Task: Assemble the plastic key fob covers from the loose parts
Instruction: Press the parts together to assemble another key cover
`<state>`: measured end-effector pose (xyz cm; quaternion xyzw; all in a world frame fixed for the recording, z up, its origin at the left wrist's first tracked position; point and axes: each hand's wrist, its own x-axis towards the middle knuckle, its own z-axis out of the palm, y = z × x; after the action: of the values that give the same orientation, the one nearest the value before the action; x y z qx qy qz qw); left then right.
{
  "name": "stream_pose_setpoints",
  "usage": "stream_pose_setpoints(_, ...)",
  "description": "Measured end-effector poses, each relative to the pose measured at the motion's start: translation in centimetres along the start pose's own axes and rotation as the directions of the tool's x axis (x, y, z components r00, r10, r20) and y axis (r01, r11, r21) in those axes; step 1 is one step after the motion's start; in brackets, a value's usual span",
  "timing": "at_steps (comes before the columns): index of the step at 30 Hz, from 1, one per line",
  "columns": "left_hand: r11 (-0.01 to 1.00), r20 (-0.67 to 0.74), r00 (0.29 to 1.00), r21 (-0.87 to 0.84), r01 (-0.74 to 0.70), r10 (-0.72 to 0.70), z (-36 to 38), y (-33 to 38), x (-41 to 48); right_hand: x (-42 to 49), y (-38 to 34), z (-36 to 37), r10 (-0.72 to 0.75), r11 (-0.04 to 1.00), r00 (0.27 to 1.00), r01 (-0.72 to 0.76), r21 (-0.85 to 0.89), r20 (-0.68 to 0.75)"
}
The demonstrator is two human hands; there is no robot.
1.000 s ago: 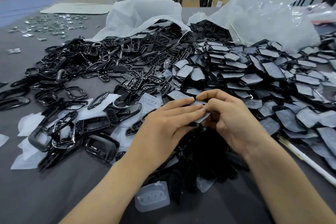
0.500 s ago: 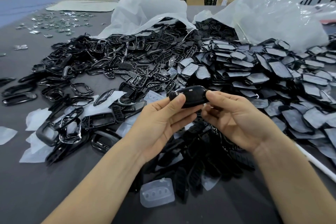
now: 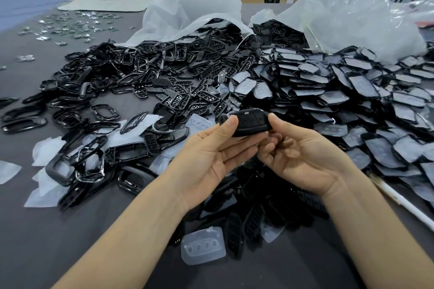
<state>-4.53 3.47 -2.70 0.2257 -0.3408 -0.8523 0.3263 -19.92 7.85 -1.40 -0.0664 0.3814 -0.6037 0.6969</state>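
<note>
A black key fob cover (image 3: 251,123) is held above the table, between both hands, button side toward me. My left hand (image 3: 211,157) pinches its left end with the thumb on top and fingers underneath. My right hand (image 3: 303,157) pinches its right end the same way, palm up. Below the hands lies a small heap of black covers (image 3: 260,213). A clear silicone button pad (image 3: 203,245) lies flat on the table near my left forearm.
Black frames and rings (image 3: 82,91) are piled at the left, black button inserts (image 3: 187,94) in the middle, film-covered back plates (image 3: 352,91) at the right. Two open plastic bags (image 3: 192,14) lie behind. Small metal pieces (image 3: 70,26) are scattered far left. A white rod (image 3: 404,202) lies at right.
A second ago both hands pressed a film-covered part together low over the heap. Now they have lifted and hold the black cover up, turned with its button face toward me.
</note>
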Motion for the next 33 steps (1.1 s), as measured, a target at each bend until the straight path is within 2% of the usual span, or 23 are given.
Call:
stream_pose_setpoints(4,1.000,-0.007,1.000,0.008,-0.007,0.007,0.0,0.1,-0.1,0.2,0.3,0.0,0.037,0.994,0.999,-0.038,0.101,0.011)
stream_pose_setpoints(8,0.999,-0.016,0.999,-0.019,-0.031,0.031,0.0,0.0,0.0,0.4,0.3,-0.1,0.057,0.982,0.994,-0.073,0.174,0.095)
stream_pose_setpoints(11,0.998,-0.016,0.999,-0.033,-0.046,0.045,0.0,0.1,0.1,0.5,0.3,-0.2,0.006,0.993,0.998,-0.013,0.119,0.059)
stream_pose_setpoints(16,0.998,-0.007,0.998,-0.020,-0.067,0.067,-0.2,0.1,0.1,0.3,0.4,-0.2,-0.015,0.998,0.993,0.008,0.061,0.119)
stream_pose_setpoints(18,0.986,0.001,0.987,0.055,-0.158,0.158,0.0,-0.1,0.1,0.4,0.5,-0.1,-0.048,0.999,0.997,0.049,-0.010,0.054)
stream_pose_setpoints(19,0.947,0.000,0.964,0.184,-0.263,0.267,0.0,-0.3,0.2,0.4,0.5,0.0,-0.078,0.995,0.997,0.079,-0.055,0.022)
stream_pose_setpoints(20,0.841,0.022,0.911,0.376,-0.390,0.412,0.0,-0.4,0.2,0.4,0.6,0.1,-0.107,0.989,0.994,0.107,-0.101,0.014)
stream_pose_setpoints(21,0.639,0.101,0.828,0.587,-0.497,0.552,-0.2,-0.5,0.2,0.3,0.6,0.0,-0.135,0.980,0.991,0.137,-0.145,0.023)
stream_pose_setpoints(22,0.393,0.229,0.747,0.735,-0.553,0.624,-0.3,-0.7,0.3,0.3,0.5,-0.1,-0.164,0.969,0.986,0.169,-0.183,0.041)
stream_pose_setpoints(23,0.169,0.345,0.685,0.808,-0.565,0.642,-0.6,-0.9,0.4,0.2,0.4,-0.2,-0.201,0.953,0.978,0.210,-0.219,0.060)
stream_pose_setpoints(24,0.020,0.410,0.654,0.838,-0.545,0.635,-0.8,-1.0,0.5,0.0,0.3,-0.3,-0.248,0.929,0.966,0.258,-0.264,0.072)
stream_pose_setpoints(25,-0.048,0.431,0.652,0.854,-0.518,0.623,-0.9,-1.1,0.4,0.0,0.2,-0.4,-0.302,0.896,0.950,0.311,-0.316,0.077)
stream_pose_setpoints(26,-0.066,0.428,0.662,0.865,-0.497,0.615,-1.0,-1.2,0.3,0.0,0.1,-0.4,-0.358,0.858,0.931,0.360,-0.365,0.077)
stream_pose_setpoints(28,0.008,0.360,0.710,0.889,-0.458,0.606,-0.8,-1.2,0.2,-0.1,0.0,-0.6,-0.451,0.784,0.889,0.439,-0.439,0.085)
stream_pose_setpoints(29,0.134,0.285,0.749,0.886,-0.444,0.598,-0.8,-1.1,0.2,-0.1,0.1,-0.7,-0.482,0.747,0.870,0.467,-0.473,0.099)
stream_pose_setpoints(30,0.325,0.179,0.801,0.847,-0.421,0.572,-0.7,-1.0,0.2,-0.1,0.1,-0.8,-0.506,0.707,0.854,0.490,-0.509,0.119)
stream_pose_setpoints(32,0.706,-0.013,0.913,0.640,-0.305,0.407,-0.7,-0.6,0.4,-0.2,0.3,-0.7,-0.534,0.627,0.828,0.523,-0.577,0.170)
stream_pose_setpoints(33,0.814,-0.059,0.948,0.530,-0.236,0.313,-0.7,-0.6,0.4,-0.2,0.4,-0.7,-0.547,0.586,0.814,0.537,-0.607,0.192)
